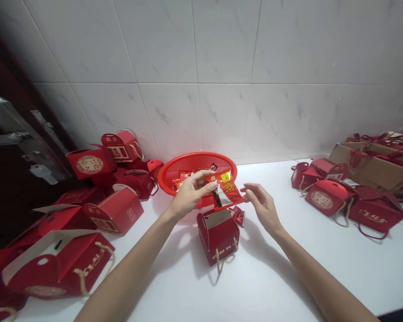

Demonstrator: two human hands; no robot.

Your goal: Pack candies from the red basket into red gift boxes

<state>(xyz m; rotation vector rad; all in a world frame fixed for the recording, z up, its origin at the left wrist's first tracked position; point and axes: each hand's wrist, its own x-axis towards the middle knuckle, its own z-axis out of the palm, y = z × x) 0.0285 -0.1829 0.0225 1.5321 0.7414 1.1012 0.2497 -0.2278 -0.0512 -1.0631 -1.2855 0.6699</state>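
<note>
My left hand (192, 192) pinches a shiny red foil snack packet (231, 193) with gold print and a pale panel. At the packet's right corner are the curled fingers of my right hand (260, 205), which seem to grip its edge. Just below the packet stands a small dark red gift box (218, 239), its top open and rope handle hanging at the front. A small red wrapped packet (237, 215) lies beside the box. Behind them sits a red plastic basket (201, 156) with several wrapped sweets in it, partly hidden by my left hand.
Several red gift boxes (119, 210) crowd the left side of the white table (174, 286), some with open tops. More closed red boxes (332, 197) stand at the right, near a cardboard carton (376, 167). A tiled wall (221, 116) rises behind; a dark door (13, 179) is at left.
</note>
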